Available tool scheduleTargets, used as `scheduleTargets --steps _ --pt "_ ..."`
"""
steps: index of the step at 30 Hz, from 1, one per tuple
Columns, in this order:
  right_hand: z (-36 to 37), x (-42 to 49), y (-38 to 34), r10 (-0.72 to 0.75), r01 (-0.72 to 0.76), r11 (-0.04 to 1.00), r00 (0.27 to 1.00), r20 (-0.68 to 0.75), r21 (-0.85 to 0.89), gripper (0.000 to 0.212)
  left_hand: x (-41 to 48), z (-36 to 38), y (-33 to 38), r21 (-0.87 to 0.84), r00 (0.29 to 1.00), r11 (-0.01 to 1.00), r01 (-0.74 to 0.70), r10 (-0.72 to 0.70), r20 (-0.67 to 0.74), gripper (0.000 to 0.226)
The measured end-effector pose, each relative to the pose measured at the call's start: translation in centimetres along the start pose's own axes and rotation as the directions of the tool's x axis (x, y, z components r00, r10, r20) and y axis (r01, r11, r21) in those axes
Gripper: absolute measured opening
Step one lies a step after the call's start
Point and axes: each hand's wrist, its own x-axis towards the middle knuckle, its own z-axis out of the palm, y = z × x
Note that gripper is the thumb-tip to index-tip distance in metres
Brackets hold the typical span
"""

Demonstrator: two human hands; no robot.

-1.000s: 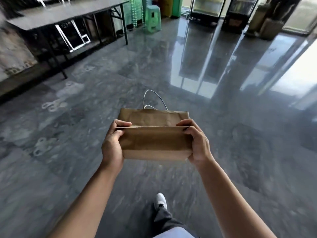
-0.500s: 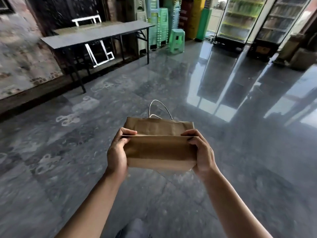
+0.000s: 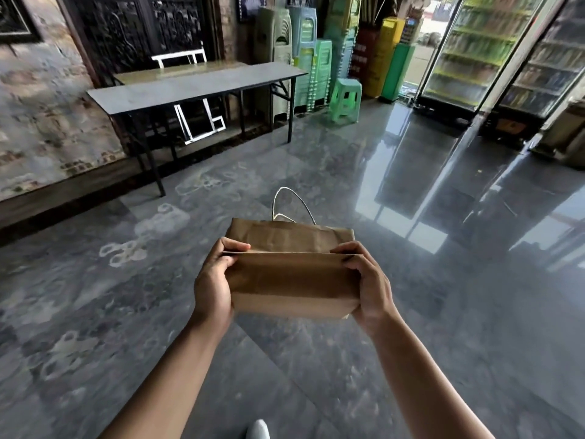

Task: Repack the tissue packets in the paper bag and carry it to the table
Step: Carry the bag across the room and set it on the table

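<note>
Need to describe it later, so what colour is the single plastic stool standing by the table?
Light green; the stool shows clearly in the head view, the only one.

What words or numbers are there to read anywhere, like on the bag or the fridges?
None can be read.
Brown paper bag: plain, no print showing.
Blue signs on the back wall: too blurred.
Yellow stand's small screen: too small.
Orange label low on the glass-door fridge: too blurred.

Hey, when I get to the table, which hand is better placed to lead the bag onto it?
Probably left. The table stands ahead to the left, so the left hand is on the nearer side of the bag; the right hand grips the far end.
</note>
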Motion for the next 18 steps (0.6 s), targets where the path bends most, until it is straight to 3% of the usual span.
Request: scheduleTargets --steps 18 --pt "1.3 32.0 0.1 0.032 -0.032 0.999 0.999 -0.004 0.014 0.019 29.8 8.9 -2.3 0.046 0.999 0.998 -0.038 0.039 -0.016 0.028"
